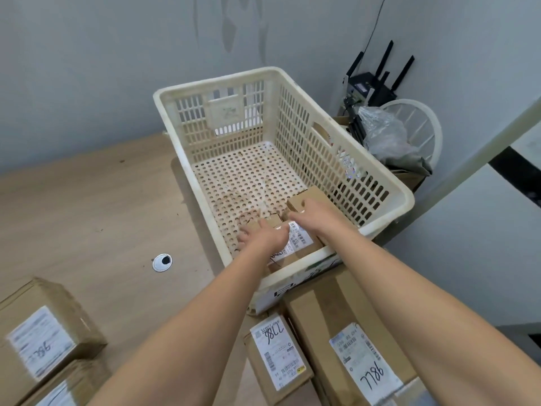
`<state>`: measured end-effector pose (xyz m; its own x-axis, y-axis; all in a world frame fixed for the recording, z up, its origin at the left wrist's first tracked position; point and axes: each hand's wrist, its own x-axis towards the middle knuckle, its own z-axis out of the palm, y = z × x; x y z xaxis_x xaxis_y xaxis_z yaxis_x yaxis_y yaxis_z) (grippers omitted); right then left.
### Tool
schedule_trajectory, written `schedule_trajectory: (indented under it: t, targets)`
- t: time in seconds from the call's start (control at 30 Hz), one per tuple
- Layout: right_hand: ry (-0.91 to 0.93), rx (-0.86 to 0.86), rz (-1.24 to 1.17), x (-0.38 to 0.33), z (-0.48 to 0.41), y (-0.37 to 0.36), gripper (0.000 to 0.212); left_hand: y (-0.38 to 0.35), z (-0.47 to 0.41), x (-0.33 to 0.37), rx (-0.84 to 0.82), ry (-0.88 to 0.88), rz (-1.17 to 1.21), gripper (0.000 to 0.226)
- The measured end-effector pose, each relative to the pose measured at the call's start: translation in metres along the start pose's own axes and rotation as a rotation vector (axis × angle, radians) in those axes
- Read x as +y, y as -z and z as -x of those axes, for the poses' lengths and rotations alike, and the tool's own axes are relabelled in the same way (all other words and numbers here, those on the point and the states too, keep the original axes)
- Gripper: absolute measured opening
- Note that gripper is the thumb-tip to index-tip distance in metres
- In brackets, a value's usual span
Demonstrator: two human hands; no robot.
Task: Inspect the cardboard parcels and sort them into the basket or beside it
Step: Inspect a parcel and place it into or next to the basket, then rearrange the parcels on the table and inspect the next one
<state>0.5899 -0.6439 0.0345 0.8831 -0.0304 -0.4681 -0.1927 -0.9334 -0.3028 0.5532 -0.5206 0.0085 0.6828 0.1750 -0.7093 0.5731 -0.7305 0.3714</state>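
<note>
A cream plastic basket [377, 183] with perforated walls stands on the wooden table. Inside its near corner lies a cardboard parcel [304, 244] with a white shipping label, and a second small parcel [313, 197] sits just behind it. Both my arms reach into the basket. My left hand [265, 234] rests palm down on the labelled parcel's left side. My right hand [314, 216] lies over its far right edge, fingers curled against it. Outside the basket, more labelled parcels lie close to me: two at the front right [278, 356] [360, 356] and two at the front left [44, 338].
A round cable grommet [162, 262] is set in the table [102, 200] left of the basket. Behind the basket at the right stand a black router with antennas [371, 80], a crumpled plastic bag [383, 136] and a white wire fan guard [421, 124]. A grey wall runs behind.
</note>
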Motion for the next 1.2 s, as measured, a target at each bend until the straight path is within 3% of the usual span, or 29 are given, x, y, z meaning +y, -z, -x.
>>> schedule_trajectory:
  t: [0.07, 0.17, 0.27, 0.33, 0.47, 0.73, 0.93, 1.1, 1.2]
  targets:
    - [0.096, 0.215, -0.115, 0.000, 0.018, 0.010, 0.036, 0.005, 0.020, 0.002, 0.118, -0.098, 0.035, 0.077]
    - [0.172, 0.442, -0.278, 0.005, 0.050, 0.019, 0.027, 0.006, 0.040, 0.004, 0.264, -0.289, 0.112, 0.056]
    - [0.194, 0.642, -0.155, 0.034, 0.085, 0.006, 0.028, -0.004, 0.067, 0.005, 0.415, -0.480, 0.276, 0.030]
    - [0.171, 0.641, -0.079, 0.064, 0.111, -0.010, 0.035, -0.019, 0.091, 0.005, 0.472, -0.605, 0.422, 0.022]
    - [0.213, 0.409, -0.119, 0.121, 0.170, -0.042, 0.058, -0.066, 0.146, -0.001, 0.557, -0.898, 0.596, 0.014]
    - [-0.040, 0.409, -0.488, 0.177, 0.291, -0.077, 0.048, -0.175, 0.224, -0.038, 0.262, -0.960, 0.467, 0.016]
    - [-0.094, 0.468, -0.526, 0.205, 0.384, -0.117, 0.042, -0.220, 0.266, -0.088, -0.115, -0.664, 0.479, 0.008]
    - [-0.104, 0.460, -0.624, 0.210, 0.450, -0.167, 0.034, -0.246, 0.315, -0.167, -0.052, -0.780, 0.129, 0.012]
    - [-0.096, 0.470, -0.681, 0.193, 0.476, -0.201, 0.030, -0.253, 0.342, -0.216, -0.073, -0.778, 0.082, 0.014]
